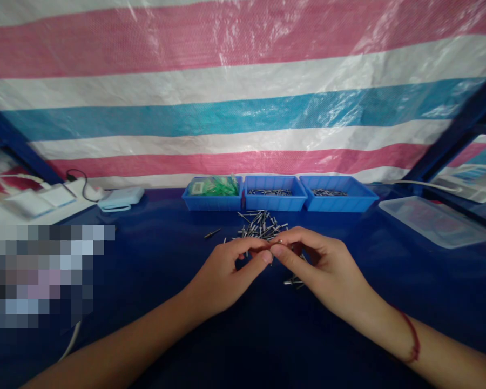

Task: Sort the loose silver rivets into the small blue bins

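Note:
My left hand (230, 273) and my right hand (328, 267) meet fingertip to fingertip over the table, both closed in a pinch. Between them shows a bit of a small metal blind rivet (271, 259); the fingers hide most of it. Just beyond the hands lies a loose pile of blind rivets (261, 224), silver with thin dark stems, pointing every way. A few more rivets (294, 281) lie below my right hand, partly covered by it. One single rivet (213, 233) lies apart, left of the pile.
Three blue bins stand in a row at the back: the left bin (213, 203) holds green plastic packaging, the middle bin (274, 203) and right bin (340, 203) hold rivets. A translucent lid (437, 221) lies right. A power strip (44, 202) and light-blue case (121, 198) are left.

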Demonstrator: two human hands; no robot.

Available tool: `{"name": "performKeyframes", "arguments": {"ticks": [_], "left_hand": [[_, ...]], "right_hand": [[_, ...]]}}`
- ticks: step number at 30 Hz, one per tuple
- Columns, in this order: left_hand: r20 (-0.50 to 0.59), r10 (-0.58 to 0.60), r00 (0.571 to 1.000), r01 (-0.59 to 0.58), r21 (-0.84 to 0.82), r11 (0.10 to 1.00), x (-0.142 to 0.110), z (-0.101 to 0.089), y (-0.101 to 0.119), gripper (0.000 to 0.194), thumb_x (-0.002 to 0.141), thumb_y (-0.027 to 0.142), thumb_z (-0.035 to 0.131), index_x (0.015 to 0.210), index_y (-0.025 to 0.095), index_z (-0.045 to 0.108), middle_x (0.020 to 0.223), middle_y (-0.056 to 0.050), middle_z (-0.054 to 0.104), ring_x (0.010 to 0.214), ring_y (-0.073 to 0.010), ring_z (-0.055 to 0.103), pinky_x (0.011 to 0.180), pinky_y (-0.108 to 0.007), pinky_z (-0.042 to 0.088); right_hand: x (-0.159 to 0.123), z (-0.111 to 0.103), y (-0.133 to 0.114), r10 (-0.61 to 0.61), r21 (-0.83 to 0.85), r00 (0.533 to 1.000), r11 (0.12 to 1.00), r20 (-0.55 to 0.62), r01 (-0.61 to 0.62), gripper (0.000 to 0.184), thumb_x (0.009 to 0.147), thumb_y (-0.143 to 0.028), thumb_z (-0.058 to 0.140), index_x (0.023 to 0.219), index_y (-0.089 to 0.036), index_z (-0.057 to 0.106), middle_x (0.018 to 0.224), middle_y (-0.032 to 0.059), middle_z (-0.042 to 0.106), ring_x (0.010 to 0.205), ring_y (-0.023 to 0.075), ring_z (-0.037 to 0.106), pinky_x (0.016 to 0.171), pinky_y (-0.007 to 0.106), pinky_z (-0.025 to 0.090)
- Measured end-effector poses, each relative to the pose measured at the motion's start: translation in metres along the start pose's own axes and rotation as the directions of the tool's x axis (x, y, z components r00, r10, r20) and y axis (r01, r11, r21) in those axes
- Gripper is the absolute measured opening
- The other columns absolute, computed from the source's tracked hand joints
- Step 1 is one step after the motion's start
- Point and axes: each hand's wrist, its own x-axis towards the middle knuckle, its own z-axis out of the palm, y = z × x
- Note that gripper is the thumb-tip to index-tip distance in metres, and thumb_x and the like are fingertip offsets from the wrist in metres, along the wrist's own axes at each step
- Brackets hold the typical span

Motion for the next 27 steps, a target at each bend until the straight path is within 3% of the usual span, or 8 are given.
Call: {"name": "performKeyframes", "arguments": {"ticks": [9,15,22,24,27], "left_hand": [[-0.13,0.039,0.991,-0.033,0.048,0.998,0.001,0.001,-0.002,0.014,0.084,0.028,0.055,0.092,0.021,0.063,0.082,0.001,0.066,0.072,-0.0136,0.059,0.068,-0.025,0.044],[-0.24,0.083,0.967,-0.066,0.081,0.995,0.001,0.001,-0.004,0.009,0.081,0.024,0.058,0.088,0.021,0.062,0.084,0.0,0.064,0.074,-0.0135,0.057,0.07,-0.026,0.044],[-0.22,0.115,0.969,-0.099,0.083,0.992,0.0,-0.002,0.0,0.009,0.082,0.026,0.056,0.088,0.019,0.059,0.083,0.0,0.062,0.075,-0.0137,0.056,0.07,-0.026,0.044],[-0.209,0.106,0.972,-0.096,0.062,0.994,-0.001,-0.002,0.0,0.014,0.083,0.028,0.055,0.094,0.019,0.057,0.085,-0.001,0.062,0.077,-0.0139,0.057,0.071,-0.026,0.044],[-0.22,0.086,0.972,-0.078,0.045,0.996,-0.001,-0.002,-0.001,0.019,0.085,0.028,0.053,0.101,0.019,0.055,0.088,-0.002,0.062,0.077,-0.0137,0.057,0.072,-0.026,0.045]], "right_hand": [[0.0,0.001,-0.004,-0.029,-0.008,1.0,1.0,0.004,0.029,0.009,0.081,-0.025,0.06,0.083,-0.021,0.068,0.073,0.0006,0.067,0.065,0.0137,0.06,0.061,0.027,0.05],[0.003,-0.001,0.003,-0.071,-0.129,0.997,0.989,0.005,0.071,0.007,0.081,-0.021,0.058,0.083,-0.023,0.065,0.078,0.0011,0.067,0.072,0.0155,0.062,0.067,0.03,0.05],[0.005,-0.003,0.001,-0.185,-0.113,0.961,0.971,0.206,0.211,0.014,0.087,-0.024,0.054,0.077,-0.021,0.062,0.075,0.0005,0.065,0.071,0.0131,0.059,0.07,0.028,0.048],[0.01,-0.011,0.003,-0.198,-0.158,0.965,0.961,0.174,0.226,0.015,0.088,-0.026,0.052,0.077,-0.021,0.062,0.075,0.0012,0.065,0.071,0.0139,0.059,0.069,0.028,0.047],[0.027,-0.036,0.017,-0.205,-0.371,0.977,0.912,-0.051,0.172,0.015,0.086,-0.029,0.052,0.078,-0.021,0.062,0.079,0.0033,0.066,0.073,0.0171,0.06,0.068,0.031,0.046]]}}
